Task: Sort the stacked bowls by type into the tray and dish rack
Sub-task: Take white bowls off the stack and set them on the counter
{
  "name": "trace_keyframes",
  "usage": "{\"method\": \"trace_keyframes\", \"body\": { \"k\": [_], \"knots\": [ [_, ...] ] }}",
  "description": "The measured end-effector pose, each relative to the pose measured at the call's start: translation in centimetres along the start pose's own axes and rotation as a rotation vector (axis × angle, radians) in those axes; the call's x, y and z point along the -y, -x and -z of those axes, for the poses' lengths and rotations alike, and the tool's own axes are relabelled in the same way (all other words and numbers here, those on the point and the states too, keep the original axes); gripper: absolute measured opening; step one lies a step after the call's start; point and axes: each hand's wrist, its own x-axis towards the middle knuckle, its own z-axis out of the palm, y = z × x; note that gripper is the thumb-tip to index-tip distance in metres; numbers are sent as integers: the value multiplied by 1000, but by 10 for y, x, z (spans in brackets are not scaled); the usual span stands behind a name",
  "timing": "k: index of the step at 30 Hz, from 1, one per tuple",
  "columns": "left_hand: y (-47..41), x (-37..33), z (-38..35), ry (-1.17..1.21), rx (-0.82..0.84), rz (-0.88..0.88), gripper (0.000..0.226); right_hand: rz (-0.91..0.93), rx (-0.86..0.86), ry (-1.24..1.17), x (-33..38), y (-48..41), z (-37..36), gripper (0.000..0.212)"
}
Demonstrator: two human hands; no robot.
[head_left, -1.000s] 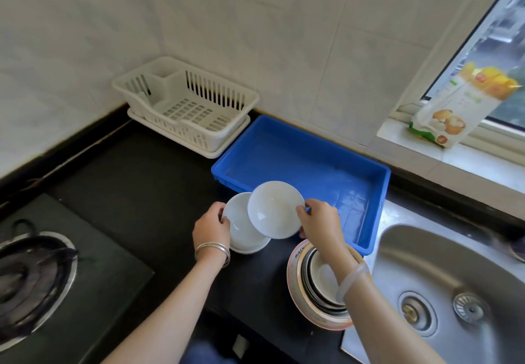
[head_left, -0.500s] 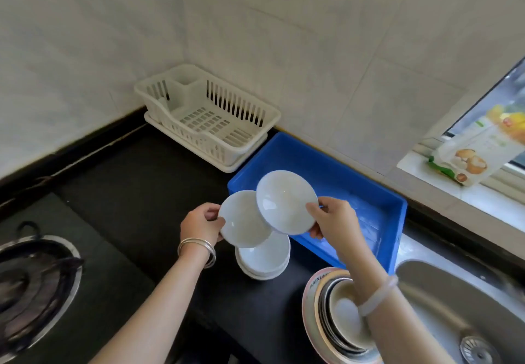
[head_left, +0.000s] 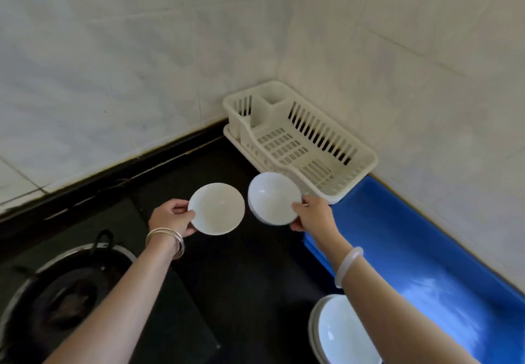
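The left grip pinches a shallow white bowl at the bowl's 9 o'clock edge, thumb over the rim and fingers curled behind it. The right grip pinches a deeper white bowl at its 4 o'clock edge, thumb on the rim and fingers underneath. Both bowls hang in the air above the black surface, tilted so their insides face the camera. They are side by side and just apart, the deeper one at 3 o'clock from the shallow one and a little higher in view.

The cream dish rack stands in the corner of the tiled walls, at 1 o'clock from the deeper bowl, whose rim overlaps the rack's near end in view. The blue tray lies along the wall just beside the rack, at 4 o'clock from it.

A stack of white bowls sits at 5 o'clock in the view beside the tray, partly hidden by the right forearm. A gas burner is at 8 o'clock. Silver bangles circle the left wrist and 1 pale bangle the right
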Motion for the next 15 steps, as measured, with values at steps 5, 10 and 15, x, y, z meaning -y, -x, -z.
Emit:
{"method": "trace_keyframes", "body": {
  "k": [5, 10, 15],
  "knots": [
    [-62, -2, 8, 121, -107, 90, 22, -94, 86, -53, 12, -62, -66, 24],
    [-109, -7, 8, 195, -176, 132, 23, -140, 68, -102, 24, -106, -113, 32],
    [-137, -8, 7, 220, -209, 148, 24, -189, 43, -133, 32, -132, -147, 14]
  ]
}}
